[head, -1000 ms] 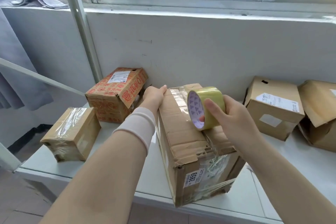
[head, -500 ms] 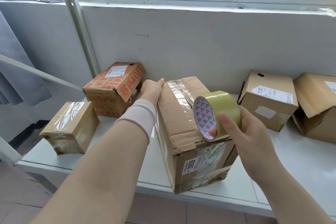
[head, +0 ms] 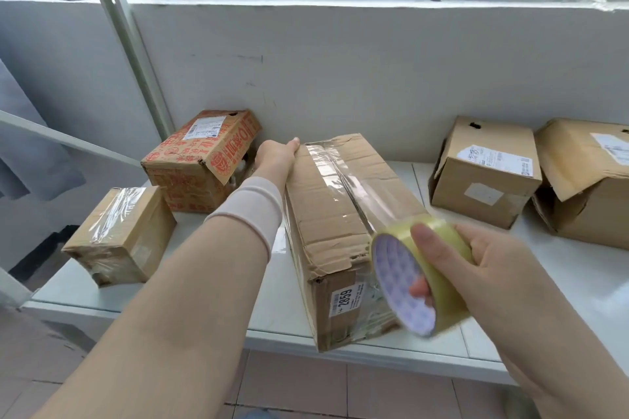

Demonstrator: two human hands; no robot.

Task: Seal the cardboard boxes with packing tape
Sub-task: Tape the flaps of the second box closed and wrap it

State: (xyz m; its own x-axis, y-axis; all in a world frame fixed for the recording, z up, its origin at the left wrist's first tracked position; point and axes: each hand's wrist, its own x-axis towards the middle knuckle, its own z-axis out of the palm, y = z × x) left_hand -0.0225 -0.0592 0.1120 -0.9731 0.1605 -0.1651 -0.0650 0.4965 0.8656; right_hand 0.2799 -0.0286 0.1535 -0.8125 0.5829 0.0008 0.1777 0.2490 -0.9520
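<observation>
A long, worn cardboard box with a "2859" label lies on the white shelf. A clear strip of tape runs from its far top edge down the middle to a yellowish tape roll. My right hand grips that roll at the box's near end, thumb over the rim and a fingertip inside the core. My left hand holds the box's far left corner, its thumb on the top edge. The left hand's fingers are hidden behind the box.
A red-printed box and a small taped box stand left of my forearm. Two more brown boxes sit at the right, the far one with a loose flap. A grey wall is behind, a slanted metal post at left.
My right hand has pulled the roll toward me along the box top, from the middle to the near end, and clear tape now stretches behind it. My left hand stays at the far corner.
</observation>
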